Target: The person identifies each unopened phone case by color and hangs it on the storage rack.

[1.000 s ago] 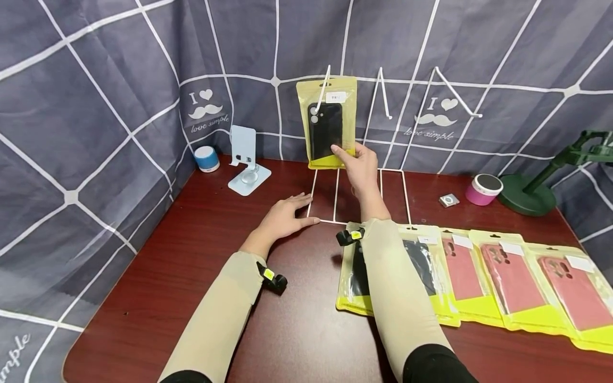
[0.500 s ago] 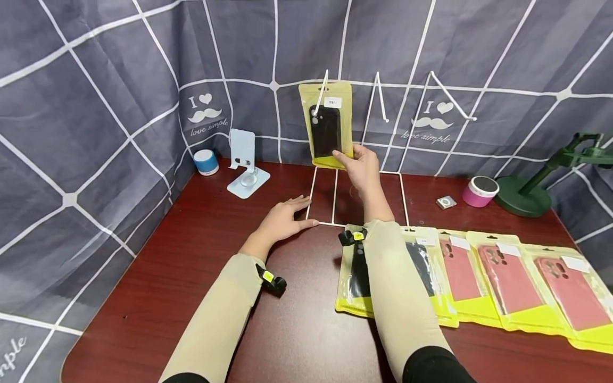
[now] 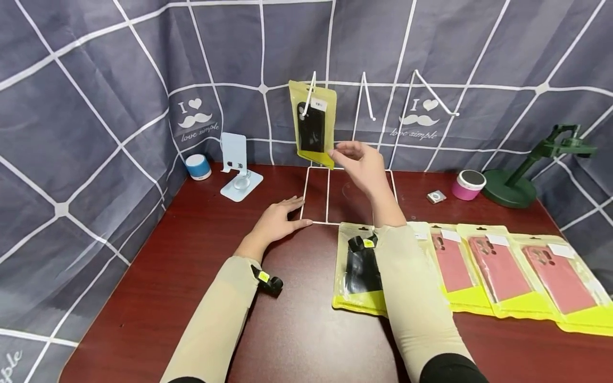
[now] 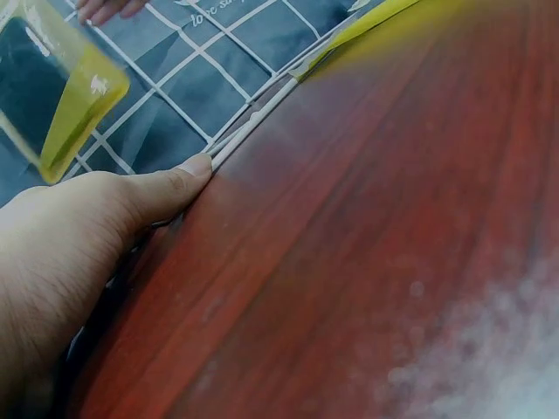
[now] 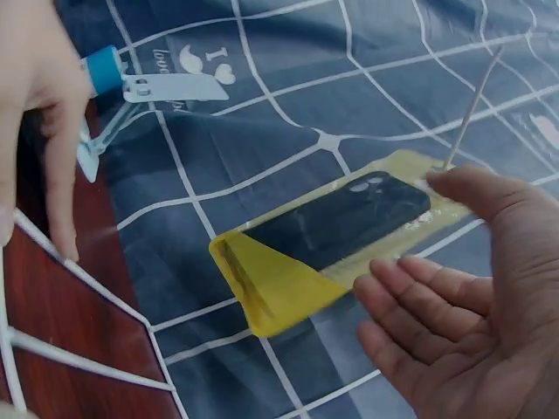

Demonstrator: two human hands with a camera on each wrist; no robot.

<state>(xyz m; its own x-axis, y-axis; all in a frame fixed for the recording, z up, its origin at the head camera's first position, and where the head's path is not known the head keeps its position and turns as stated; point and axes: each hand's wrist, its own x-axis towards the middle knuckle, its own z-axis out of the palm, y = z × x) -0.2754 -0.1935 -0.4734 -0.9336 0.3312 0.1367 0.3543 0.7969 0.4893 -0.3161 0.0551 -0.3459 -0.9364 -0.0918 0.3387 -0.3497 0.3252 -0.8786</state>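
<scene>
R hand point(image 3: 362, 166) open by hung pouch point(image 3: 312, 125), L hand point(image 3: 276, 222) flat on rack base point(image 3: 316, 195); 4+ pouches point(image 3: 498, 268) nearby.

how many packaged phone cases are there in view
6 visible. One black case pack hangs on the white wire rack, just beyond the right hand. Five lie in a row on the table: black, one mostly hidden under the sleeve, three pink.

table point(image 3: 297, 330) | packaged cases point(image 3: 498, 266) | wire rack point(image 3: 330, 194) | phone stand point(image 3: 237, 175) | speakers point(image 3: 197, 166)
</scene>
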